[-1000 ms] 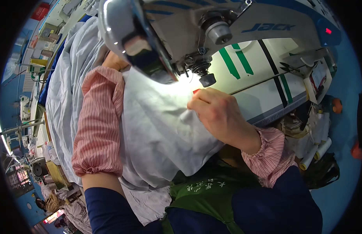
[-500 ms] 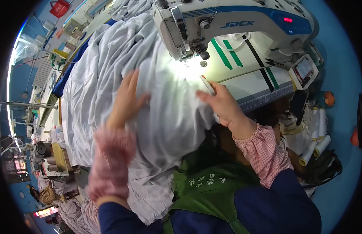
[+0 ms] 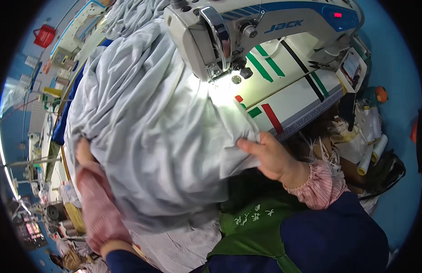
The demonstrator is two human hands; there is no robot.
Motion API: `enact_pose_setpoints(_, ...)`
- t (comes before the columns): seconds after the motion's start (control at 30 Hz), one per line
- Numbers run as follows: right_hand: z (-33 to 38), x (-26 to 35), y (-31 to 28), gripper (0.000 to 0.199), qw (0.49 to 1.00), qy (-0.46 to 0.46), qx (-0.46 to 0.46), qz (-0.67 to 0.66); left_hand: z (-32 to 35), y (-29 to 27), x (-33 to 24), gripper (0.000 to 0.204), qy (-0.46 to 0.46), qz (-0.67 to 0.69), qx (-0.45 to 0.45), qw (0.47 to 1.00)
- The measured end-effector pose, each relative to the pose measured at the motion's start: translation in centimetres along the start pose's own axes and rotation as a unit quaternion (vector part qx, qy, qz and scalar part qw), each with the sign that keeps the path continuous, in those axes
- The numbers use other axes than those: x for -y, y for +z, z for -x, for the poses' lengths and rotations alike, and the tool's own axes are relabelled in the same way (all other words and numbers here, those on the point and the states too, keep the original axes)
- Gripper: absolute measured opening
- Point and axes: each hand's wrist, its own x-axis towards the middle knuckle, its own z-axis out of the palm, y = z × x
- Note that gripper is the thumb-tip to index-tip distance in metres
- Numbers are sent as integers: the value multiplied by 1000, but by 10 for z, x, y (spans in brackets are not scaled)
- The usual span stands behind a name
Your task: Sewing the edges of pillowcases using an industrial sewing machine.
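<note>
A large, rumpled piece of pale grey fabric (image 3: 151, 118) is spread over the sewing table, its right part reaching under the head of a white and blue sewing machine (image 3: 192, 50). My right hand (image 3: 274, 157) pinches the fabric's right edge near the front of the table, thumb on top. Over at the far left side of the cloth is my left hand (image 3: 85, 152); folds hide its fingers, so I cannot see whether they grip. The machine's lamp lights the cloth around the needle area.
Green, black and red tape strips (image 3: 272, 118) mark the table top. A ruler strip (image 3: 311, 116) runs along its front edge. Dark snips (image 3: 321, 65) lie beside a small white box (image 3: 352, 70). Thread cones (image 3: 372, 154) sit at the right, below table height. More machines line the left.
My left hand has gone from the middle of the fabric to its left side. My right hand has come nearer to me with the fabric edge, and a red tape strip now shows.
</note>
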Motion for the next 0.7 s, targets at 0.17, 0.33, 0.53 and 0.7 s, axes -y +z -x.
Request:
enact_pose_setpoints(0.17,-26,-16,34,32,986,42,108,-117,-176,-37,-10,39,29,19,-69,997)
enact_pose_setpoints(0.33,-45,-31,56,38,922,100,197,-317,-158,-125,-119,50,240,162,-219,932)
enact_pose_setpoints(0.53,-1,-19,22,32,998,26,45,-39,39,-63,-165,67,345,185,127,911)
enact_pose_setpoints(0.7,9,-11,2,24,992,86,-18,92,161,-14,-89,67,108,120,65,985)
